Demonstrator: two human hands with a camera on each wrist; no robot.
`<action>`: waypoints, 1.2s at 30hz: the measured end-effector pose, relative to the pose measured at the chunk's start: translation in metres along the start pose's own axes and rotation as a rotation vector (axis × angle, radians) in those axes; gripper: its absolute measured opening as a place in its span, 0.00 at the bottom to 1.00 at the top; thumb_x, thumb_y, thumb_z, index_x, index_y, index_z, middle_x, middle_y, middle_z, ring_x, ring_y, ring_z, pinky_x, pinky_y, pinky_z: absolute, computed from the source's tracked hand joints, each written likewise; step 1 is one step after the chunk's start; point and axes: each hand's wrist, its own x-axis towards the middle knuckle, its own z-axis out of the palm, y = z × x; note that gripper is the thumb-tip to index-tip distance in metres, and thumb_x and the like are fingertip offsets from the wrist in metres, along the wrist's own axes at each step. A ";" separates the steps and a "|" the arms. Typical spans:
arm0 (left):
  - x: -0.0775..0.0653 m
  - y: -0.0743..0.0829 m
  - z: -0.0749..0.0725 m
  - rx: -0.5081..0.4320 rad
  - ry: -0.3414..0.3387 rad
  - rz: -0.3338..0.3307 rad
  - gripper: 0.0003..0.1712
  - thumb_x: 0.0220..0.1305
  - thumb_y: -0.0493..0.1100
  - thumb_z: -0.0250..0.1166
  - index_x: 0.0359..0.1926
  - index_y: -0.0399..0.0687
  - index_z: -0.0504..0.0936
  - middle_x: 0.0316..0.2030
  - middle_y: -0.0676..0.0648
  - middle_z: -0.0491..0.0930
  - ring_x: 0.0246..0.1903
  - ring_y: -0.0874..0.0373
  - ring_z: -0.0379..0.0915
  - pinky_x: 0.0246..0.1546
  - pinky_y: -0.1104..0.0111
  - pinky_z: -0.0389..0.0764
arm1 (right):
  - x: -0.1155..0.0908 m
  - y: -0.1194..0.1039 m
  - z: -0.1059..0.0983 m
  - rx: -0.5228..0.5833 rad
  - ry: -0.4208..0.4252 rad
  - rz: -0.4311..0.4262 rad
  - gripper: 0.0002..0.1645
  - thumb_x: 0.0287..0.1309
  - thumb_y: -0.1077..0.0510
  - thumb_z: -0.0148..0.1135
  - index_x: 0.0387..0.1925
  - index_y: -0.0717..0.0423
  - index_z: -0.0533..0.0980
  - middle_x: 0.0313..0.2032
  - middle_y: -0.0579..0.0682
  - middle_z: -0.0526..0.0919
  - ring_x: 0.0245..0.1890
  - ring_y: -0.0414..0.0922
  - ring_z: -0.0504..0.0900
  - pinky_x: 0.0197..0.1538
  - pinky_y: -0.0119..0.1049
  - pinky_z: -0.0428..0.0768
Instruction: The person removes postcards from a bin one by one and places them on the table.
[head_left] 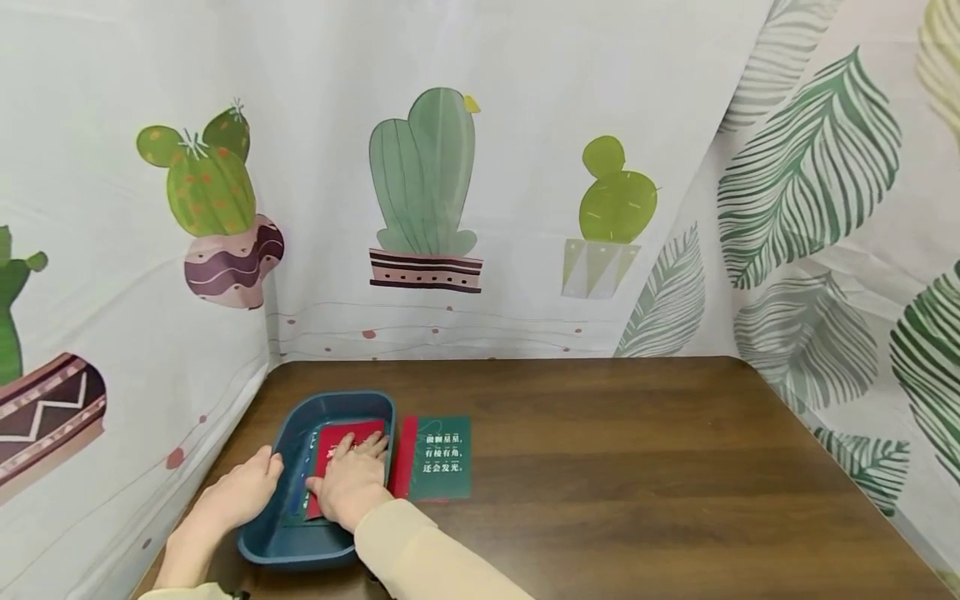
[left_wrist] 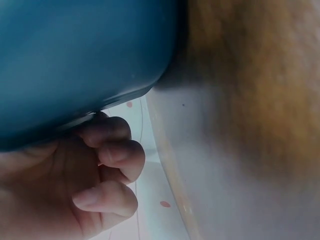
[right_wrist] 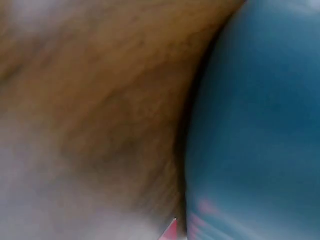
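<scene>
My left hand [head_left: 238, 490] holds the left rim of a blue plastic tray [head_left: 296, 548]. In the left wrist view its fingers [left_wrist: 122, 155] curl beside the tray's outer wall. Inside the tray my right hand [head_left: 352, 483] lies palm down with fingers spread, pressing on a red card [head_left: 327, 442] printed with white characters. Parts of that card are covered by the hand. Below it a dark green card [head_left: 296, 520] shows along the left and near edges. The right wrist view shows only the tray's outer wall [right_wrist: 255, 125] and the wood beside it.
Close by the tray's right side lies a green card with white characters [head_left: 442, 479], with a red strip [head_left: 405, 458] along its left. The brown wooden table [head_left: 637, 475] extends to the right. Cloth printed with cacti and leaves [head_left: 525, 100] hangs around the table.
</scene>
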 end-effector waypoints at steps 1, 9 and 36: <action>0.000 0.000 0.001 -0.002 -0.004 0.000 0.20 0.77 0.48 0.37 0.42 0.37 0.69 0.35 0.34 0.77 0.38 0.32 0.77 0.32 0.43 0.73 | 0.000 0.000 0.001 0.012 -0.006 0.010 0.54 0.51 0.16 0.41 0.74 0.37 0.55 0.71 0.52 0.60 0.69 0.54 0.62 0.67 0.41 0.61; 0.000 0.001 0.000 0.007 0.016 0.003 0.22 0.78 0.48 0.37 0.44 0.34 0.70 0.37 0.32 0.78 0.39 0.30 0.77 0.33 0.41 0.73 | 0.001 0.002 0.001 0.079 0.038 0.036 0.61 0.41 0.15 0.51 0.73 0.41 0.59 0.70 0.53 0.62 0.67 0.51 0.66 0.62 0.35 0.67; 0.001 0.003 0.000 -0.005 0.010 -0.007 0.20 0.77 0.49 0.38 0.40 0.38 0.69 0.31 0.38 0.76 0.38 0.33 0.77 0.33 0.44 0.74 | 0.005 0.010 0.001 0.265 0.202 -0.019 0.71 0.23 0.21 0.71 0.71 0.44 0.58 0.52 0.48 0.70 0.52 0.45 0.68 0.55 0.37 0.71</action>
